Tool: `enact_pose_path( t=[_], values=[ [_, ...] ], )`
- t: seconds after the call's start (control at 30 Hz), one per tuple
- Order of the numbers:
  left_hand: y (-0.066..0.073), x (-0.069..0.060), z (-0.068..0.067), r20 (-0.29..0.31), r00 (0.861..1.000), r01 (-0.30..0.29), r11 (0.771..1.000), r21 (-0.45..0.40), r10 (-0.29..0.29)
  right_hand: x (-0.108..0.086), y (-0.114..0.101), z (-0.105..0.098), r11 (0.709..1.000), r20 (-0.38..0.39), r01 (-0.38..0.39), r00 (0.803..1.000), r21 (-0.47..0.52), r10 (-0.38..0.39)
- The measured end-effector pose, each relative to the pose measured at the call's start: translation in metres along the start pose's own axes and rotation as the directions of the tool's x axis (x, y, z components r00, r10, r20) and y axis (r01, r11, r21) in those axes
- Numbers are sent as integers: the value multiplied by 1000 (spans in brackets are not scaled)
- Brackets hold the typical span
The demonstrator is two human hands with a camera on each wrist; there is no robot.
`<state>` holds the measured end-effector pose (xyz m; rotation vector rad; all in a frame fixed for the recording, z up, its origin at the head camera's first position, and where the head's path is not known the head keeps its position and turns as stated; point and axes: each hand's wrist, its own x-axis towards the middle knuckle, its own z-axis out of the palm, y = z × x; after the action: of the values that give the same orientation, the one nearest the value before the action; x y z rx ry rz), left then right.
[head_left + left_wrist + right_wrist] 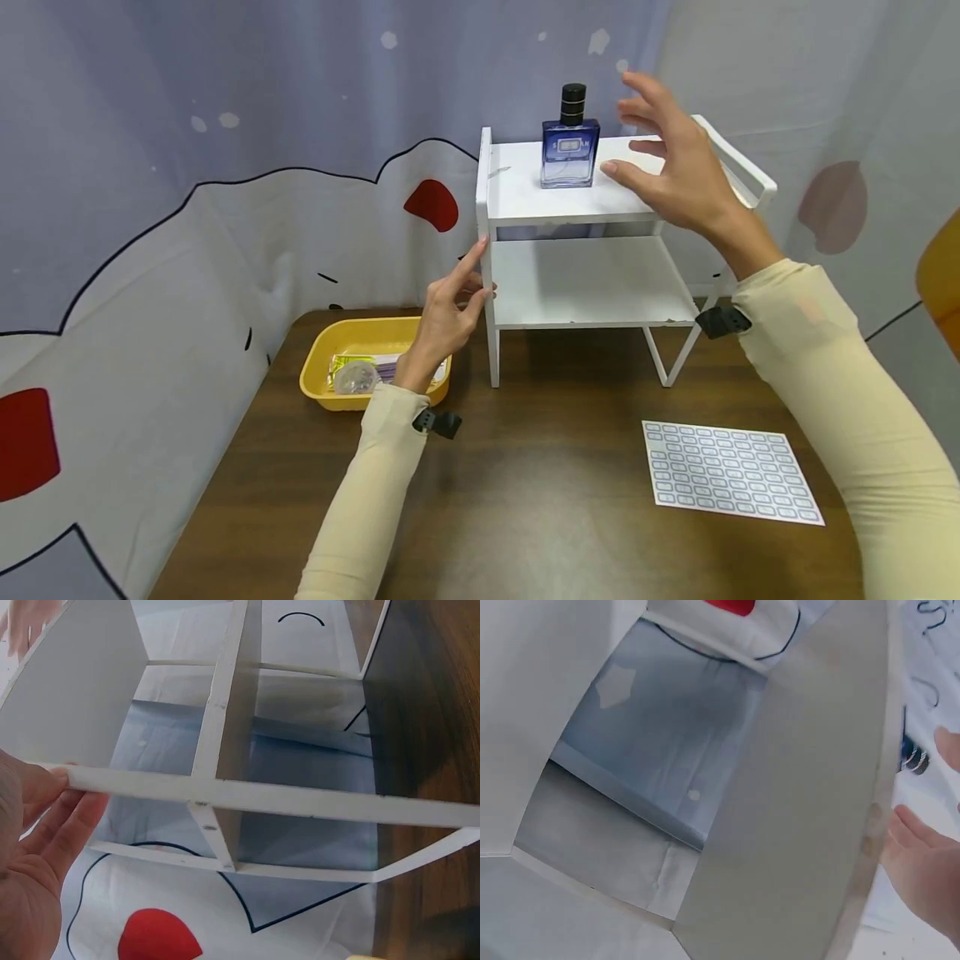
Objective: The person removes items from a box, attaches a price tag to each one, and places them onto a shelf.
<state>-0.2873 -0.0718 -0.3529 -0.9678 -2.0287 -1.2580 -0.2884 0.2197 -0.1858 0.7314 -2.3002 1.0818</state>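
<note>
A blue glass perfume bottle with a black cap stands upright on the top board of a white two-tier shelf rack. Beside it on the right, my right hand is raised with fingers spread and thumb apart from the bottle. In the right wrist view, that hand shows at the right edge, near the bottle's dark cap. My left hand pinches the rack's left front upright; in the left wrist view, thumb and fingers of the hand lie on either side of the white upright.
A yellow basket holding packaged items and a clear round object sits left of the rack. On the brown table, a sheet of small printed labels lies at the front right. A patterned curtain hangs behind.
</note>
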Motion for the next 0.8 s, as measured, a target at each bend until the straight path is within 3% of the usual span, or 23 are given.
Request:
enact_pose_path(
  t=[0.13,0.3,0.43,0.53,0.6,0.8],
  values=[
    [-2,1,-7,14,1000,-14,1000,-7,14,-24,-3,5,996,-80,89,993,20,-88],
    [-2,-11,-17,-23,1000,6,1000,-6,-6,-59,-2,24,974,-154,200,971,109,-183],
    [-4,-24,-27,-63,998,-19,1000,-2,19,-87,-3,40,936,-294,330,913,123,-284],
    [-5,-36,-38,-99,995,-18,1000,6,19,-107,-9,49,910,-371,386,875,149,-311],
    [-6,-46,-46,-125,992,-6,1000,24,8,-118,-12,55,897,-363,392,881,204,-303],
    [-20,-78,-74,-174,983,92,983,160,-63,-143,-12,83,878,-215,366,926,307,-310]
  ],
)
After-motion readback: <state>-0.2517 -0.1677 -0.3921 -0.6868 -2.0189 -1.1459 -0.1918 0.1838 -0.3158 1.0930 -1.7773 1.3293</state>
